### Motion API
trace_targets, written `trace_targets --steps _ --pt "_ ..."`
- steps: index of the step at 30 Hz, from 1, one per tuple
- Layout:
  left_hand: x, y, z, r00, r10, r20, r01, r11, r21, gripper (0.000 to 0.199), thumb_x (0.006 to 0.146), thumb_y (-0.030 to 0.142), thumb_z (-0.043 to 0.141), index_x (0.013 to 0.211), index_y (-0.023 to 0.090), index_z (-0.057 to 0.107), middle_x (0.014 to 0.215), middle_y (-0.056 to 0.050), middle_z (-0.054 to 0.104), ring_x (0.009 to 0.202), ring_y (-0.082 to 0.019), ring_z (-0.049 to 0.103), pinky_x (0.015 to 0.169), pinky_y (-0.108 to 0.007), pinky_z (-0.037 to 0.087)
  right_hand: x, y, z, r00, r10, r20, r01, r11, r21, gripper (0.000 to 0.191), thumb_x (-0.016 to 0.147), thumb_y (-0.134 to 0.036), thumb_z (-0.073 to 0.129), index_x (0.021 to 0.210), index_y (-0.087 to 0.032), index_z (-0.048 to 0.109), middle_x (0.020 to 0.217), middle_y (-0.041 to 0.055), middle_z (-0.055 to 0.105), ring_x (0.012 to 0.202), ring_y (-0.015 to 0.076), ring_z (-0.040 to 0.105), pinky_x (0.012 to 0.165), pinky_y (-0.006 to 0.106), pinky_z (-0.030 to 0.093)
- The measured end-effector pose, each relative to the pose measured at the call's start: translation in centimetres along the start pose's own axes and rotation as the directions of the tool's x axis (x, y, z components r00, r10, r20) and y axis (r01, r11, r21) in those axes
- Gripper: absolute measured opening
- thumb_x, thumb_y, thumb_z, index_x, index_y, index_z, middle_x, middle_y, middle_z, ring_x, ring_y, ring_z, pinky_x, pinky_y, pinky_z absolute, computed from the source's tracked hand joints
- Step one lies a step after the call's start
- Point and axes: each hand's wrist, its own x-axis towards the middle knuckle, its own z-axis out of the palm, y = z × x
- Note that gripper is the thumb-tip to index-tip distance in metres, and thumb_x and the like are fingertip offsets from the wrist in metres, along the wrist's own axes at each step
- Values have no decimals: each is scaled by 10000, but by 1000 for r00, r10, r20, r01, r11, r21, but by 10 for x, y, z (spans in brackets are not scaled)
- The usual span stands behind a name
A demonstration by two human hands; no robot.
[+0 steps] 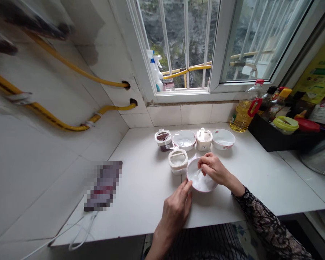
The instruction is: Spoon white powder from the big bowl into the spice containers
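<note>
A white bowl point(206, 187) with a pink rim stands on the counter in front of me and holds something white. At its near left side, my left hand point(178, 206) grips the rim between thumb and fingers. Over the bowl, my right hand point(211, 168) is closed on a small pale spoon point(198, 173), which dips into the white contents. Just left of the bowl is a clear jar point(178, 162) of white grains, its lid raised. Behind stand a jar of dark red beans point(163, 140), a jar of pale powder point(204, 140) and two more white bowls point(184, 141) point(223, 140).
An oil bottle point(242, 115) with a red handle stands at the back right, beside a black rack point(265, 135) of sauce bottles. On the left lies a blurred-out object point(104, 186) near a white cable point(82, 234). Yellow pipes point(62, 124) run along the left wall.
</note>
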Motion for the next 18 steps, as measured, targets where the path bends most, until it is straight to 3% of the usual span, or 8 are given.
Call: trace_targets --steps 4,7,11,18 --pt "0 0 0 1000 2 2 -2 1000 -1 346 961 109 433 1300 130 499 1181 -158 687 1016 -201 710 842 -265 588 0 -1 -1 999 38 0 -38 994 105 222 765 -122 412 650 -214 579 489 -27 619 600 163 546 842 339 429" --pt "0 0 1 1000 1 1 -1 1000 0 347 957 105 435 1297 129 500 1178 -158 688 1006 -201 713 834 -266 590 0 -2 -3 990 138 -37 -125 964 234 192 760 -180 432 646 -206 585 494 -25 599 544 147 536 734 309 447" --pt "0 -1 1 1000 -6 1 6 1000 -3 369 946 98 441 1307 144 499 1188 -149 687 1009 -199 712 836 -264 589 2 0 -6 951 309 -20 -262 837 481 144 722 -250 479 661 -190 595 476 -26 563 476 133 512 546 263 403" --pt "-1 -2 2 1000 -12 5 12 1000 -15 383 940 93 446 1317 144 495 1195 -147 684 1079 -209 686 862 -273 585 7 5 -14 900 434 -22 -314 683 659 122 666 -261 529 647 -176 613 421 -30 551 437 118 478 553 267 399"
